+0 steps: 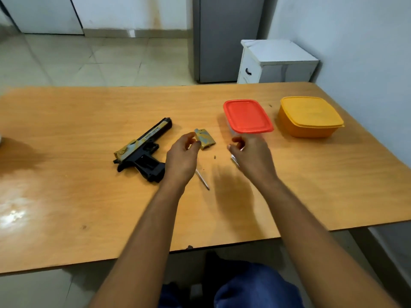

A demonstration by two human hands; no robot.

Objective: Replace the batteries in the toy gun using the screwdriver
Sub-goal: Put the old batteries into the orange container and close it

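1. Blue-trousered knees sit nearest, under the orange-brown wooden table.
2. Left hand pinches a small camouflage-painted plastic battery cover.
3. Right hand hovers, fingers curled; whether it holds anything I cannot tell.
4. Black-and-tan toy pistol lies left of the left hand; a thin metal screwdriver lies between the wrists.

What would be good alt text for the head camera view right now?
A person's left hand holds a small camouflage battery cover just above a wooden table, while the right hand hovers beside it. A toy gun lies to the left, a screwdriver and tiny screw lie between the hands, and red-lidded and yellow containers sit to the right.
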